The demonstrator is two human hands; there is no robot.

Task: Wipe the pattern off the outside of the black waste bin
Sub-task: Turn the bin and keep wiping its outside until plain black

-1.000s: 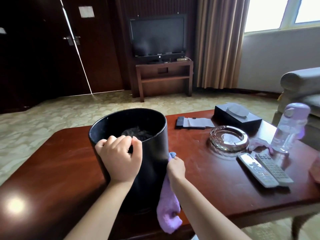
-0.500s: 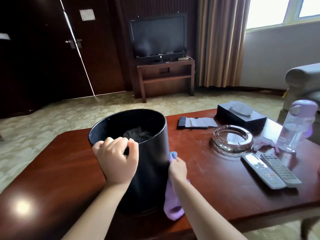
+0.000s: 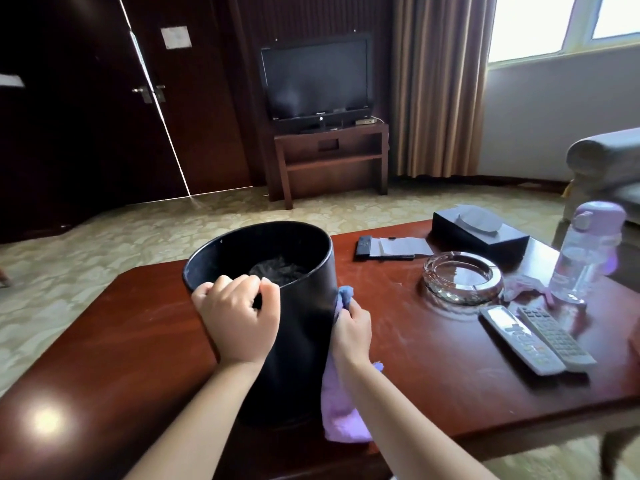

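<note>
Left hand (image 3: pixel 239 323) grips the black bin's (image 3: pixel 298 327) rim (near side); right hand (image 3: pixel 353 327) presses a purple cloth (image 3: pixel 341 407) against its wall.

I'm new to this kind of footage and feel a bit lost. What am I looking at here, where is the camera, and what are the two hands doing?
There is no machine: a person wears a camera on the head, looking forward and down. The left hand grips the rim of the black waste bin, which stands on a wooden coffee table. The right hand holds a purple cloth against the bin's side. Also on the table: a glass ashtray, two remote controls, a tissue box and a water bottle.
</note>
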